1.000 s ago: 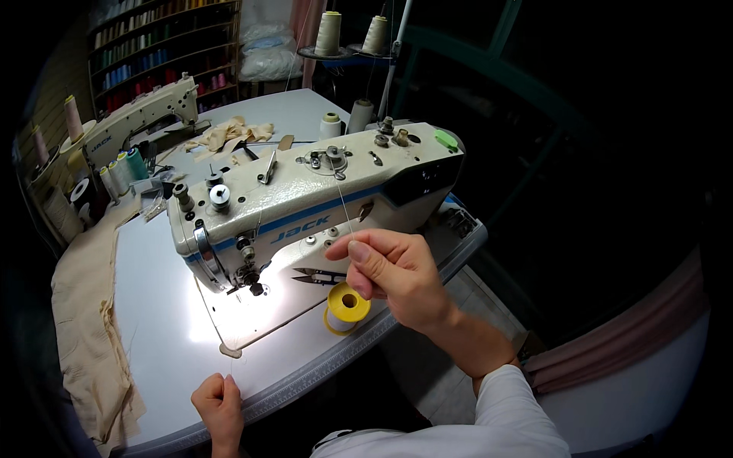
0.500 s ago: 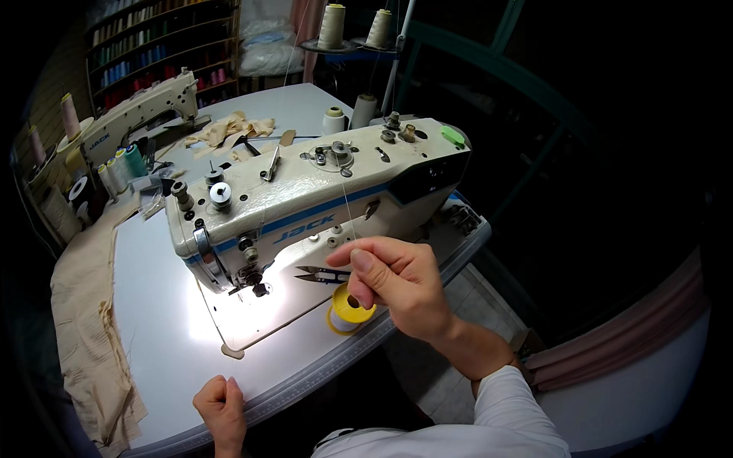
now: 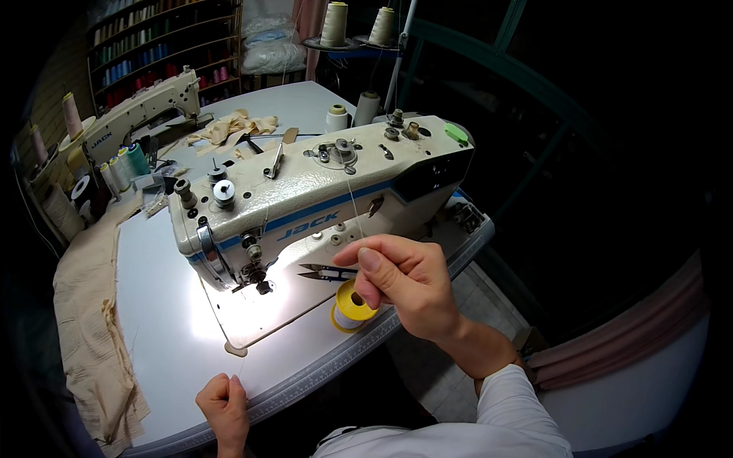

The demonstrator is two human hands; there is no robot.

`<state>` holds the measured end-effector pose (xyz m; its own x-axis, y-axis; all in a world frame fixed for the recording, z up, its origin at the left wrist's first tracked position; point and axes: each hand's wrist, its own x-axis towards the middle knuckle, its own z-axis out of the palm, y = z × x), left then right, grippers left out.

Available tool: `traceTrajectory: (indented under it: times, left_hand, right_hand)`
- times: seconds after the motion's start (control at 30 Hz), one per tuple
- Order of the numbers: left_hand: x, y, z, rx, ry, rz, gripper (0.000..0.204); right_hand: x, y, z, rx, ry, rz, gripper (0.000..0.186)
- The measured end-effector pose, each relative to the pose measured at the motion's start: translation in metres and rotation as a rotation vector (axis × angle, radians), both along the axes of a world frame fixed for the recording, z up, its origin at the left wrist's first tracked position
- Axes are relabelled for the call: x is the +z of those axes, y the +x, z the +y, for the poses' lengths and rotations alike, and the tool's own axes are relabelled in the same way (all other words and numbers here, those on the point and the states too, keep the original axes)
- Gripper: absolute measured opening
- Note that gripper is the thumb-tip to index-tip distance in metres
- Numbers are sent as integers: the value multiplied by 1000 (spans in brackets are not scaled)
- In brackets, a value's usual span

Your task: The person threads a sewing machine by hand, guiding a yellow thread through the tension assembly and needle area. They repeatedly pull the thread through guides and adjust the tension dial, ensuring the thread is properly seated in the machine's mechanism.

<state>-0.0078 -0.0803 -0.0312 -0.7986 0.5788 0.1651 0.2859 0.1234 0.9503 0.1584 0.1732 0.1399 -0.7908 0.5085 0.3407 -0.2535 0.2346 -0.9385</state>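
My right hand (image 3: 405,278) is closed in a pinch in front of the white sewing machine (image 3: 321,187). A thin pale thread (image 3: 353,200) runs from the top of the machine down to its thumb and forefinger. Just behind these fingers lie dark thread snips (image 3: 324,272), partly covered by the hand. A yellow-ended spool of white thread (image 3: 349,314) is below them, also partly hidden. My left hand (image 3: 225,404) is closed at the table's near edge, with a very faint strand seeming to rise from its thumb. The lit needle area (image 3: 259,286) of the machine is between the hands.
Beige fabric (image 3: 92,343) hangs along the table's left side. Small thread cones (image 3: 126,168), a second sewing machine (image 3: 145,114) and fabric scraps (image 3: 233,126) are farther back. Two large cones (image 3: 334,27) stand on a thread stand. A ruler strip (image 3: 305,385) follows the near edge.
The view has shifted slightly, so the whole scene sits a little farther right. Both hands keep nearly the same closed pose, and the thread still runs to my right hand.
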Motion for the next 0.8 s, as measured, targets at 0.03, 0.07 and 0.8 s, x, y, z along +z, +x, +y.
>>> traceTrajectory:
  times: [0.03,0.07,0.8]
  left_hand:
    - [2,-1,-1,0,-5,12,43]
    - [4,-2,-1,1,-10,24,43]
    - [0,-1,0,1,29,-52,45]
  right_hand:
    - [0,0,-1,-5,0,-7,28]
    - [0,0,-1,-9,-1,-15,29]
    - [-7,-14,15,-83,32,20,30]
